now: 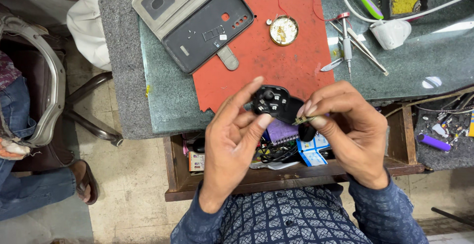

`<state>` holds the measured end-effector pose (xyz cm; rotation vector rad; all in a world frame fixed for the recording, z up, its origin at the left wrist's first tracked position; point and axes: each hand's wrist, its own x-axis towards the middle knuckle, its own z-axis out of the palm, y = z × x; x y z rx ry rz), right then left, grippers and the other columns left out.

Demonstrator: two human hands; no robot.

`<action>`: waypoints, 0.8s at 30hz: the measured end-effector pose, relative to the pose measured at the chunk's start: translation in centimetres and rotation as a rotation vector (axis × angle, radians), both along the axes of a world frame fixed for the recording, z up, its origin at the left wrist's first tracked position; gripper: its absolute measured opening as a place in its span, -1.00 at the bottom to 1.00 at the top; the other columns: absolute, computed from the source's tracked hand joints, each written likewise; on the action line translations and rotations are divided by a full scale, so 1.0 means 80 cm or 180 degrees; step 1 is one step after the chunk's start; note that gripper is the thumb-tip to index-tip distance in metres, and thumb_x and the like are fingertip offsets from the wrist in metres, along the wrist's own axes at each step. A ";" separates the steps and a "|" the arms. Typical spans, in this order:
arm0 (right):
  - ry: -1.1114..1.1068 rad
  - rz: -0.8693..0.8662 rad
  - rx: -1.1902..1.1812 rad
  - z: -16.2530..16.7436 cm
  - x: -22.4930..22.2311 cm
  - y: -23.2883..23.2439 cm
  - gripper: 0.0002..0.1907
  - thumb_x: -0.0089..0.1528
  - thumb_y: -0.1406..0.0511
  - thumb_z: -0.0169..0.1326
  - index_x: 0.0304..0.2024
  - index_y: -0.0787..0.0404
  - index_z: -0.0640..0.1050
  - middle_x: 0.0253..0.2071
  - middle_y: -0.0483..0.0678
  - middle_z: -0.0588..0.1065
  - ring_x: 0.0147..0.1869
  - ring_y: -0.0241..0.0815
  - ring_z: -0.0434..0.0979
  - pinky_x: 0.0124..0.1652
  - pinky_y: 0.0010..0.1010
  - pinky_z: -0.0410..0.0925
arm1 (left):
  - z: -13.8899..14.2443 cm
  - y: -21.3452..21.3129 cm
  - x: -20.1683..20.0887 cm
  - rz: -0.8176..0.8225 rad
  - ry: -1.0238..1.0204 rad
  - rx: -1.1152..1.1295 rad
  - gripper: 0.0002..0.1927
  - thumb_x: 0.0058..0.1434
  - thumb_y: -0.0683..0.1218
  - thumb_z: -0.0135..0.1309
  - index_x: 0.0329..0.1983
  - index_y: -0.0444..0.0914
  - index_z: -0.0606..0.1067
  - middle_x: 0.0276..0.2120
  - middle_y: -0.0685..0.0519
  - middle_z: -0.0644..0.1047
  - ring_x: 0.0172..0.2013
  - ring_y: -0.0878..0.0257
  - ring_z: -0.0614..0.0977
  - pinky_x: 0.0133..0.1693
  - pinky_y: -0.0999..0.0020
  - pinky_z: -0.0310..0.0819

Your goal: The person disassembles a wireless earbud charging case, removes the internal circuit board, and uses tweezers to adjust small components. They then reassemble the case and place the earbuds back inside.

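Green stone-patterned bench top [163, 101] was recorded as the work surface, with a red mat [276, 61] laid on it and an open wooden drawer [395, 162] below its near edge. A black car key fob [277, 104] was held in the air over the drawer, just off the bench edge, between both hands. The left hand [232, 140] was closed on the fob's left end, thumb pad pressed at its lower edge and index finger raised over the top. The right hand [348, 125] was pinched on the fob's right end, with a small metal piece [302, 120] gripped between its fingertips; whether that piece was joined to the fob could not be told. The fob's long axis was noted as running left to right, slightly down toward the right hand, button face up toward the camera. Both hands were equally near, each at one end. In the drawer, a purple notebook [282, 131], black cables [276, 152] and a blue-and-white packet [311, 154] were seen, crowded together. On the mat lay a small round tin [284, 30]; a grey folding phone case [197, 19] lay open partly over the mat's left corner. A screwdriver [346, 44] and tweezers [363, 49] lay just right of the mat.
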<state>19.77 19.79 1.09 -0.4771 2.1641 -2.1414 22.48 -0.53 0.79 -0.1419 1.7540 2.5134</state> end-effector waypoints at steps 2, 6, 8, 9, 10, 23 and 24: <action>-0.0075 -0.0096 0.0113 -0.003 0.005 0.000 -0.88 0.32 0.58 0.10 -0.14 0.34 0.53 -0.14 0.02 0.50 -0.03 -0.23 0.59 0.06 -0.42 0.49 | 0.006 0.003 0.006 -0.0026 0.0056 -0.0064 -0.49 0.40 -0.30 0.07 0.41 -0.37 0.33 0.18 -0.09 0.45 0.13 0.17 0.62 0.13 0.36 0.59; -0.0139 -0.0271 0.0291 -0.007 0.011 -0.004 -0.87 0.26 0.60 0.16 -0.17 0.37 0.58 -0.11 0.03 0.55 -0.03 -0.24 0.58 -0.05 -0.47 0.46 | 0.017 0.006 0.018 -0.0064 0.0200 -0.0431 -0.54 0.39 -0.30 0.08 0.35 -0.33 0.39 0.21 -0.09 0.45 0.17 0.13 0.65 0.14 0.32 0.61; -0.0070 -0.0306 0.0304 -0.006 0.014 -0.005 -0.86 0.26 0.60 0.17 -0.16 0.37 0.58 -0.16 0.03 0.56 -0.08 -0.26 0.58 -0.09 -0.50 0.45 | 0.019 0.006 0.021 -0.0100 0.0239 -0.0577 -0.55 0.38 -0.30 0.09 0.34 -0.31 0.40 0.21 -0.09 0.47 0.17 0.12 0.66 0.13 0.31 0.61; -0.0031 -0.0325 0.0309 -0.005 0.015 -0.006 -0.85 0.26 0.60 0.17 -0.16 0.36 0.58 -0.18 0.03 0.56 -0.10 -0.27 0.58 -0.10 -0.52 0.44 | 0.020 0.006 0.021 -0.0123 0.0233 -0.0599 -0.55 0.38 -0.30 0.09 0.34 -0.31 0.40 0.19 -0.09 0.49 0.16 0.12 0.67 0.11 0.31 0.62; 0.0002 -0.0353 0.0324 -0.005 0.016 -0.006 -0.85 0.26 0.60 0.17 -0.15 0.36 0.58 -0.19 0.03 0.57 -0.10 -0.27 0.58 -0.10 -0.52 0.45 | 0.020 0.006 0.021 -0.0144 0.0225 -0.0623 -0.55 0.38 -0.29 0.09 0.34 -0.30 0.40 0.18 -0.10 0.50 0.16 0.12 0.68 0.10 0.31 0.63; 0.0203 -0.0602 0.0600 -0.003 0.023 -0.009 -0.84 0.25 0.60 0.20 -0.16 0.35 0.59 -0.20 0.00 0.56 -0.09 -0.29 0.55 -0.10 -0.56 0.40 | 0.029 0.012 0.024 -0.0043 0.0493 -0.1464 -0.53 0.31 -0.30 0.17 0.28 -0.18 0.47 0.18 -0.06 0.55 0.11 0.17 0.70 0.02 0.36 0.66; 0.0233 -0.0628 0.0661 -0.002 0.024 -0.010 -0.84 0.24 0.60 0.20 -0.16 0.35 0.60 -0.19 -0.01 0.54 -0.08 -0.29 0.54 -0.09 -0.56 0.39 | 0.028 0.012 0.025 -0.0057 0.0497 -0.1466 -0.53 0.31 -0.30 0.16 0.28 -0.18 0.47 0.18 -0.06 0.55 0.12 0.17 0.69 0.02 0.36 0.66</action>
